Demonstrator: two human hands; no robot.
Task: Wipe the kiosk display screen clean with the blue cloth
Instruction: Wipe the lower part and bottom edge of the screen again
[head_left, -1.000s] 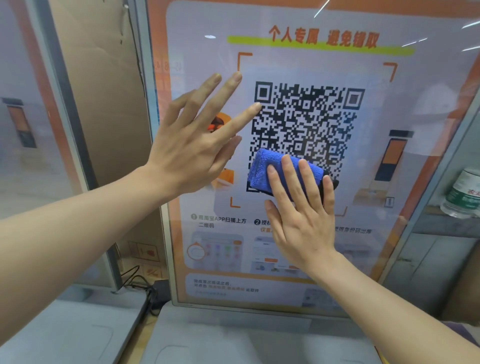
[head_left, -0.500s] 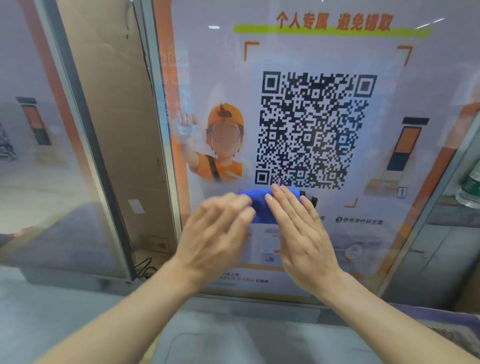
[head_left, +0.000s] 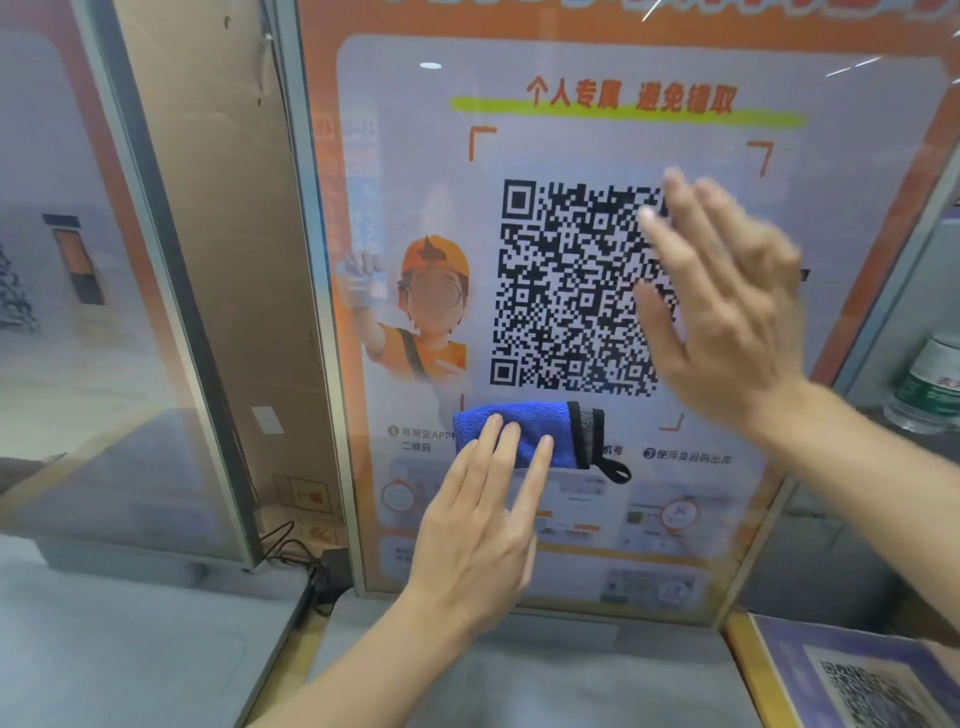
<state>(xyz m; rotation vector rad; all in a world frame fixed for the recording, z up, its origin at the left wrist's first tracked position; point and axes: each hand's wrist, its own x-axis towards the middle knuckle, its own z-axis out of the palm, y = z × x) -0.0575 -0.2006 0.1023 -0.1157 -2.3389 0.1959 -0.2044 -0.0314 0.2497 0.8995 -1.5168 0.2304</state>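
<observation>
left hand (head_left: 475, 540) pressing blue cloth (head_left: 524, 439), screen (head_left: 597, 525)

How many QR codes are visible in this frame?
2. A large black-and-white QR code sits mid-screen on the kiosk display screen, partly covered by the right hand. A smaller QR code shows on the purple printed panel at bottom right, cut off by the frame edge.

Your left hand (head_left: 478, 540) now presses the blue cloth (head_left: 524, 436) against the kiosk screen (head_left: 727, 519) with straight fingers, replacing your right hand (head_left: 727, 312), which is now lifted, blurred, at the QR code's (head_left: 566, 286) right edge.
</observation>
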